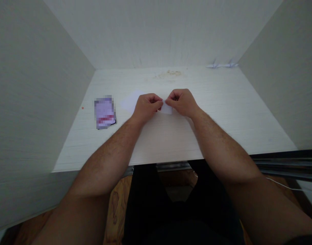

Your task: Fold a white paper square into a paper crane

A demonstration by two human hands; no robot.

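Note:
A small piece of white paper (167, 109) is held between my two hands above the middle of the desk. My left hand (148, 104) pinches its upper left part, thumb against the fingers. From the other side my right hand (180, 101) pinches the upper edge in the same way, close to the left thumb. Part of the piece is hidden behind the fingers. Beside my left wrist lies another white sheet of paper (130, 99), flat on the desk and partly covered by that hand.
The white desk (222, 112) has walls on its left, back and right. A blurred-out purple and white flat item (104, 111) lies to the left. A crumpled white strip (223, 65) lies at the back right. Brownish stains (173, 73) mark the back, and a red speck (82, 108) the left edge.

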